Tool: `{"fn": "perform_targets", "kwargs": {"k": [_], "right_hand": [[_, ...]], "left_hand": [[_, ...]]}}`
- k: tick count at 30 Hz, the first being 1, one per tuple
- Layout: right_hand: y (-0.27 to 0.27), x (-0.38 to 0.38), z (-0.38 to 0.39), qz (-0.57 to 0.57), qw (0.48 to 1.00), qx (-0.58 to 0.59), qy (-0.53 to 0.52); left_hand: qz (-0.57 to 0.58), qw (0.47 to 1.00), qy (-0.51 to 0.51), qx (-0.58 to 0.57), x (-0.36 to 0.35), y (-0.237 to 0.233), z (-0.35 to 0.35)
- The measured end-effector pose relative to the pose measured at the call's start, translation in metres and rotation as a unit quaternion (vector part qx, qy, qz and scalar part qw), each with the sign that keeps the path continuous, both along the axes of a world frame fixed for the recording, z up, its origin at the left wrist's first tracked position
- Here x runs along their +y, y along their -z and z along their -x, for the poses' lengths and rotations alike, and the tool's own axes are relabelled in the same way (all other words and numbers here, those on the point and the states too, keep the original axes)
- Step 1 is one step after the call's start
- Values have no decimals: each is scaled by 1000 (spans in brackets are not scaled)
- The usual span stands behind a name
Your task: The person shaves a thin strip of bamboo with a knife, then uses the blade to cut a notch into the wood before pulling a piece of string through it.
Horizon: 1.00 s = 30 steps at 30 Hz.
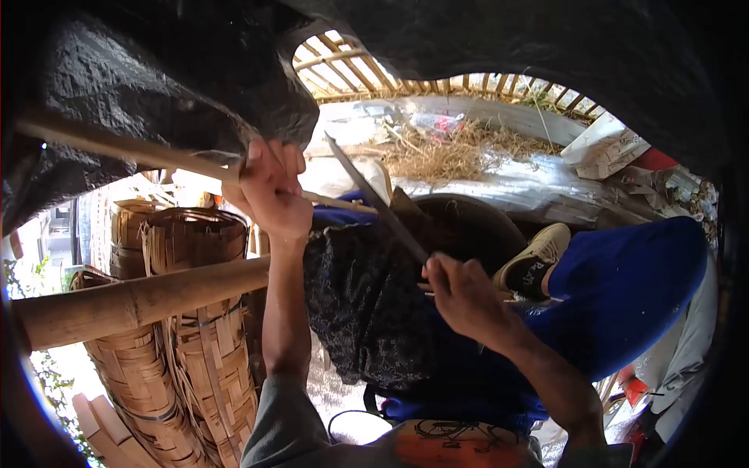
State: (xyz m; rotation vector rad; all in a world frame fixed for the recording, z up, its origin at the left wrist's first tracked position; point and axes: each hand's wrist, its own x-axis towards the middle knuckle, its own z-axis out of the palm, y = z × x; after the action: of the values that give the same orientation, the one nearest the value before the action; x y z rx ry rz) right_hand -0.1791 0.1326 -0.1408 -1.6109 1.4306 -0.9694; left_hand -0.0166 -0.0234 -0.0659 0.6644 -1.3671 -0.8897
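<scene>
My left hand is raised left of centre with its fingers closed around a long bamboo strip. The strip runs from the upper left through my fist and slopes down a little, its far end close to the knife blade. In my right hand is the handle of a knife; its long, narrow dark blade points up and to the left. My fingers cover most of the handle. Below both hands, a dark patterned cloth lies over my lap, above blue trousers.
Tall woven bamboo baskets stand at the left, behind a thick horizontal bamboo pole. Black plastic sheeting hangs overhead. Thin shavings lie on the ground ahead, near a bamboo slat fence. A shoe rests beside a dark round container.
</scene>
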Motion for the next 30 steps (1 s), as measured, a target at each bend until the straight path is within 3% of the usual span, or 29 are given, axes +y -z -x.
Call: {"fn": "perform_targets", "kwargs": {"k": [1, 4, 8, 10, 12, 15, 18, 19, 20, 21, 24, 25, 26, 29, 30], "right_hand": [[-21, -9, 7, -114, 993, -40, -3], [-47, -18, 12, -85, 993, -74, 28], [18, 5, -7, -109, 993, -34, 3], [21, -2, -8, -43, 998, 32, -22], [4, -5, 8, -112, 993, 1, -40], [-31, -32, 19, -102, 993, -59, -12], [-24, -32, 15, -133, 986, -98, -34], [4, -23, 9, -133, 985, -99, -37], [51, -7, 3, 27, 998, 3, -64], [76, 2, 3, 188, 973, 104, -87], [83, -5, 16, 170, 967, 168, -86], [68, -14, 22, 231, 955, 166, -86], [59, -18, 25, 125, 984, 108, -69], [47, -25, 27, 47, 999, 18, -14], [37, -28, 30, -49, 999, -5, -13]], "left_hand": [[13, 1000, 2, 11, 1, 1, -3], [59, 998, 3, -12, -3, -4, 1], [74, 997, -1, 20, -2, -1, 5], [70, 997, 19, 20, -2, -2, 6], [78, 997, 6, -7, -7, 0, -4], [62, 998, -10, 23, -10, -3, -9], [33, 999, -23, -21, -7, -6, -8], [51, 997, -48, -32, -9, -4, -5], [67, 994, -73, -43, -9, -4, -1], [33, 996, -81, -32, -8, -1, 2], [82, 990, -83, -82, 2, -4, -2], [34, 998, -39, -41, 2, -3, -8], [37, 998, -41, -42, 2, -4, -9], [21, 998, -44, -39, 6, -5, -5], [21, 998, -46, -39, 4, 0, -4]]}}
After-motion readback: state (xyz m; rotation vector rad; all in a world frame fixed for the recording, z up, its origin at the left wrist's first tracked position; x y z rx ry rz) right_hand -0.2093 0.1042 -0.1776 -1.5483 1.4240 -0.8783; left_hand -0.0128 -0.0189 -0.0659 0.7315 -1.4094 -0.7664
